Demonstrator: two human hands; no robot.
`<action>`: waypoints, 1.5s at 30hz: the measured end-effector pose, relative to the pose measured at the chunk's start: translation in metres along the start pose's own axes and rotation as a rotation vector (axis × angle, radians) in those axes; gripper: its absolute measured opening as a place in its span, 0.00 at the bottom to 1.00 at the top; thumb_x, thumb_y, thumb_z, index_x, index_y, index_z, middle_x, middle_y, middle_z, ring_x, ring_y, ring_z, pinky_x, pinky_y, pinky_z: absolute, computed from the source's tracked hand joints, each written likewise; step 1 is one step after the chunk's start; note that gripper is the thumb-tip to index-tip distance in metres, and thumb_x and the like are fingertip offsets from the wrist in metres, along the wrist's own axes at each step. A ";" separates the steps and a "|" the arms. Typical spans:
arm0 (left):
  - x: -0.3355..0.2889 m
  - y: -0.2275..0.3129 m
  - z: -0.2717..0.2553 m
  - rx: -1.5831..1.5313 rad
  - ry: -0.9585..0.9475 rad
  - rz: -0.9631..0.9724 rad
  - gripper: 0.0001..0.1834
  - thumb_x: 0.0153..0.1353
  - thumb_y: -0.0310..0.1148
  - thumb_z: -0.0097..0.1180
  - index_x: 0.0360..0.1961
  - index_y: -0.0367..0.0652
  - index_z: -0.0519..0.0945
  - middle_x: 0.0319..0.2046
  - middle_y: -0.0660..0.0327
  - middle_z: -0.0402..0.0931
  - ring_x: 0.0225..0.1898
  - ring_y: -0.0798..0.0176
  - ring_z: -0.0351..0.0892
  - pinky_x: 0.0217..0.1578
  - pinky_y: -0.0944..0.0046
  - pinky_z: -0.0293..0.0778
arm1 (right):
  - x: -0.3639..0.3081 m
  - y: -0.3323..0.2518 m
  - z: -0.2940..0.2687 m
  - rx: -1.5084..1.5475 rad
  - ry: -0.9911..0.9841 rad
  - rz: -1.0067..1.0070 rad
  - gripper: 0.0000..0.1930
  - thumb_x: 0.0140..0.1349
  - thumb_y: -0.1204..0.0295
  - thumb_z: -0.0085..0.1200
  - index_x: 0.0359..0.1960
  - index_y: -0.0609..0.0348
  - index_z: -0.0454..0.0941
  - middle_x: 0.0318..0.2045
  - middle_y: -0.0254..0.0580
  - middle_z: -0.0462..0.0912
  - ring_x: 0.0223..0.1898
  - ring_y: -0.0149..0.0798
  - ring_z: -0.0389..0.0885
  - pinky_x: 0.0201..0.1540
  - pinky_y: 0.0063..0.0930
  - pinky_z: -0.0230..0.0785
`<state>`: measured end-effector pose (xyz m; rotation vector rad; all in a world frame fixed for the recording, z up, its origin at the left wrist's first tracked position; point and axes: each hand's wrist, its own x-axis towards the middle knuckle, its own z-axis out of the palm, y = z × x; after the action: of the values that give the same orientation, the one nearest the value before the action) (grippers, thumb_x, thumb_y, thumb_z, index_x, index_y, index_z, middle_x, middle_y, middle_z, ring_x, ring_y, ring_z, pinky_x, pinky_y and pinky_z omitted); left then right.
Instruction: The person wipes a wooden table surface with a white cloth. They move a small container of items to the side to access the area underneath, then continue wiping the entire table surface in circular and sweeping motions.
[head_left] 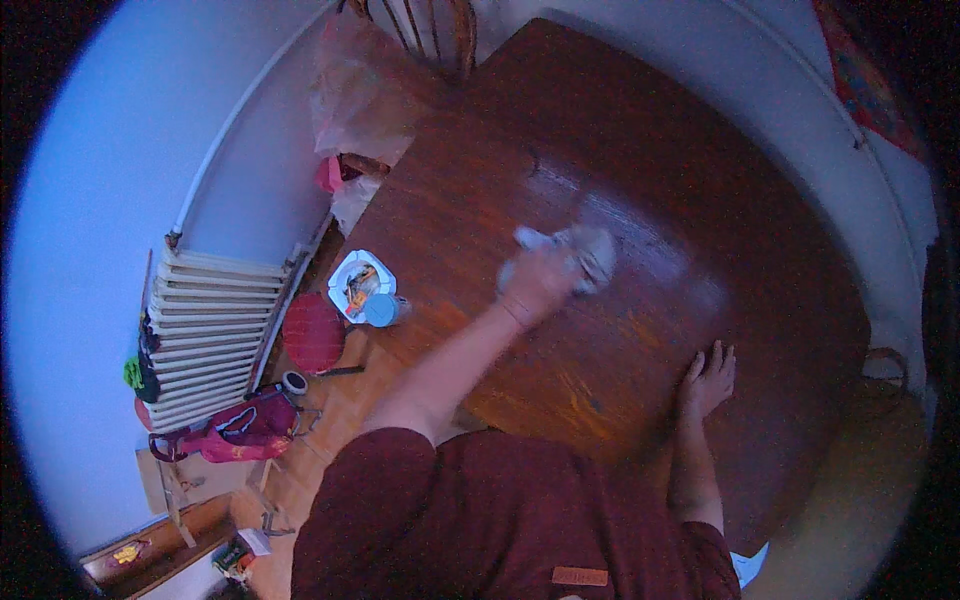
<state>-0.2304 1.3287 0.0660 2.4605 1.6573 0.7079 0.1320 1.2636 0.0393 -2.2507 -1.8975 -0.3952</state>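
My left hand (538, 283) is stretched out over the middle of a dark brown wooden table (640, 140) and grips a crumpled grey-white cloth (588, 252), which is pressed on the tabletop. A shiny, streaked patch shows around the cloth. My right hand (710, 376) lies flat, fingers spread, on the table near its front right edge and holds nothing. I wear a dark red shirt.
A wooden chair (432, 30) stands at the table's far side with a pale plastic bag (360, 90) next to it. On the floor at left are a white radiator (210, 320), a white tray with a blue lid (364, 285), a round red object (312, 333) and a red bag (240, 432).
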 end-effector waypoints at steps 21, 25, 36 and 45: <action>0.080 -0.037 -0.036 0.029 -0.360 -0.377 0.12 0.59 0.34 0.46 0.39 0.46 0.79 0.38 0.53 0.77 0.40 0.49 0.77 0.37 0.50 0.75 | -0.002 0.002 -0.006 0.024 -0.059 0.027 0.23 0.62 0.60 0.45 0.58 0.50 0.67 0.62 0.45 0.62 0.62 0.49 0.59 0.61 0.47 0.49; 0.060 -0.154 -0.065 0.286 0.001 -0.551 0.17 0.49 0.28 0.56 0.43 0.49 0.79 0.42 0.54 0.76 0.44 0.49 0.74 0.46 0.50 0.69 | 0.001 -0.008 -0.009 0.043 -0.071 0.046 0.23 0.61 0.62 0.47 0.59 0.49 0.66 0.62 0.44 0.62 0.63 0.48 0.58 0.62 0.45 0.48; 0.106 0.061 0.009 -0.144 -0.395 -0.024 0.14 0.48 0.27 0.53 0.37 0.51 0.80 0.43 0.56 0.75 0.45 0.51 0.74 0.45 0.53 0.72 | 0.006 -0.006 -0.016 0.050 -0.117 0.080 0.22 0.61 0.63 0.46 0.58 0.50 0.67 0.63 0.44 0.61 0.64 0.48 0.57 0.62 0.45 0.48; 0.077 -0.192 -0.053 0.263 0.030 -0.428 0.15 0.51 0.30 0.55 0.42 0.43 0.79 0.40 0.50 0.77 0.43 0.48 0.76 0.44 0.52 0.71 | 0.003 -0.009 -0.011 0.087 -0.097 0.064 0.22 0.62 0.61 0.46 0.58 0.50 0.67 0.63 0.45 0.60 0.64 0.48 0.57 0.62 0.47 0.47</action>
<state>-0.3935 1.4661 0.0759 2.1257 2.3133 0.4964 0.1226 1.2650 0.0507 -2.3053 -1.8439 -0.1941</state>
